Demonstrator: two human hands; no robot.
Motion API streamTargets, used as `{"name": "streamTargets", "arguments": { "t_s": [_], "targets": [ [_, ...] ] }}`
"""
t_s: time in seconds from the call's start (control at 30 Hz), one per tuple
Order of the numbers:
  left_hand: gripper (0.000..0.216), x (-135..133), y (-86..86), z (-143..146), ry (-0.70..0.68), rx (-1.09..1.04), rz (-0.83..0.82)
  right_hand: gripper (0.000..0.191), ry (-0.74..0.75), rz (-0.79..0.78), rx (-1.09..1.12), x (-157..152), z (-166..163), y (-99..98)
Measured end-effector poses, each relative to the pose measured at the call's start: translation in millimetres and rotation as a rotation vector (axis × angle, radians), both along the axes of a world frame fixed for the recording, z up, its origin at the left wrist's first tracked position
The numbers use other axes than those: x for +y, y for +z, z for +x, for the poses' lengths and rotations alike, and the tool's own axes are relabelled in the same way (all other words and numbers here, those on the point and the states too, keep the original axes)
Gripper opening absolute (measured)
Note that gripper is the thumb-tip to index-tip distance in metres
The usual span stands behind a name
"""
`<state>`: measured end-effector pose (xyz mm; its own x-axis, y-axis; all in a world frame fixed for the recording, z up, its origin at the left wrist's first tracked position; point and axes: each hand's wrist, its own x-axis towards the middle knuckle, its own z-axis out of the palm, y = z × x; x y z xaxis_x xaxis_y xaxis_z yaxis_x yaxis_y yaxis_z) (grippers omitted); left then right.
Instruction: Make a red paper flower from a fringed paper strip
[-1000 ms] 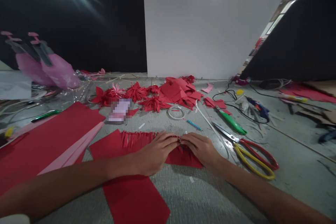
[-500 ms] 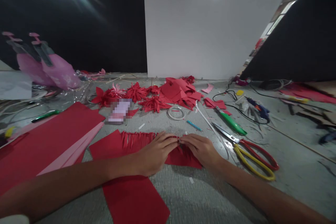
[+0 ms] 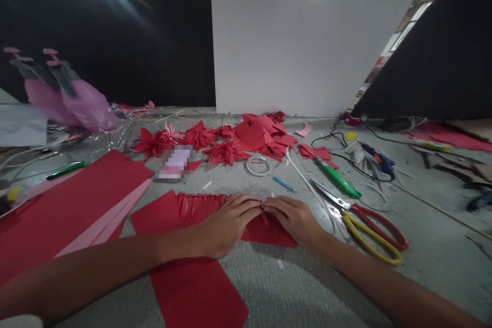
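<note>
A strip of red paper (image 3: pixel 265 234) with a fringed far edge lies across the grey surface in front of me. My left hand (image 3: pixel 230 223) rests over its middle, fingertips pinched on the fringe. My right hand (image 3: pixel 295 218) pinches the fringe from the other side, and the fingertips of both hands meet. The exact bit of fringe between them is hidden by the fingers. Under my left forearm lies a plain red paper sheet (image 3: pixel 200 292). Scissors (image 3: pixel 346 206) with red and yellow handles lie partly open to the right of my right hand.
Beyond my hands lie a white tape roll (image 3: pixel 259 165), a blue pen (image 3: pixel 284 184), a green cutter (image 3: pixel 340 179), red paper flowers (image 3: pixel 200 135) and red paper pieces (image 3: pixel 261 133). Large red sheets (image 3: pixel 73 205) cover the left. A glue gun (image 3: pixel 378 159) with a cord sits right.
Both hands stay at the same place on the fringe, with only a very slight shift of the fingers. Nothing else has moved.
</note>
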<state>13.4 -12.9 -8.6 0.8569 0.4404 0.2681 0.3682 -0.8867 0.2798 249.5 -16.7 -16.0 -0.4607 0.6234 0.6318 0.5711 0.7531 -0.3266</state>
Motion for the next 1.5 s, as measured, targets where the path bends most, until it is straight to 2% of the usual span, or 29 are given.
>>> {"name": "streamTargets", "arguments": {
  "t_s": [0.23,0.63,0.93,1.5],
  "targets": [
    [0.055,-0.6,7.1,1.0,0.083,-0.076,-0.064,0.018,-0.008,-0.085,0.028,-0.3,-0.2,3.8],
    [0.057,-1.5,6.9,0.1,-0.006,0.017,0.014,0.021,0.007,-0.084,0.043,-0.9,-0.9,4.4],
    [0.06,-0.4,3.1,-0.7,-0.009,0.044,0.04,0.017,-0.018,-0.073,0.086,-0.2,2.6,-2.8],
    [0.063,0.4,1.4,-0.5,-0.004,0.008,0.015,0.017,0.013,-0.162,0.061,-1.5,-0.4,5.3]
  ]
}}
